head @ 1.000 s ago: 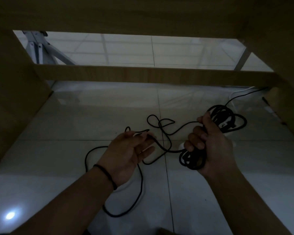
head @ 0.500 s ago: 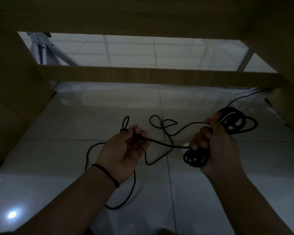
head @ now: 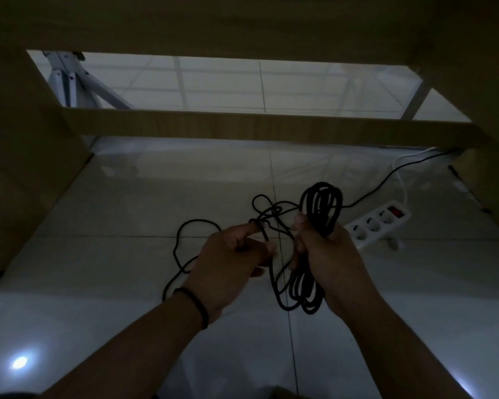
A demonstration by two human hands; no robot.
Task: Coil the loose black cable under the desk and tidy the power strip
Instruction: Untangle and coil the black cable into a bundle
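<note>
A black cable [head: 321, 205] is gathered into several loops that stick out above and below my right hand [head: 326, 254], which grips the bundle. My left hand [head: 231, 257] sits close beside it and pinches a loose strand of the same cable. More slack cable [head: 182, 240] trails in a loop on the floor to the left. Another strand [head: 386, 180] runs back right toward the desk corner. A white power strip [head: 378, 223] with a red switch lies on the tiles just right of my right hand.
I am under a wooden desk: side panels [head: 26, 182] left and right, a low crossbar [head: 257, 126] across the back. White glossy floor tiles [head: 127, 211] lie below. A white cord [head: 402, 180] leads from the strip to the back right. White metal legs [head: 67, 82] stand beyond.
My left hand has carried its strand rightward up to my right hand. The coil in my right hand has turned more upright, and the power strip has come into sight behind it.
</note>
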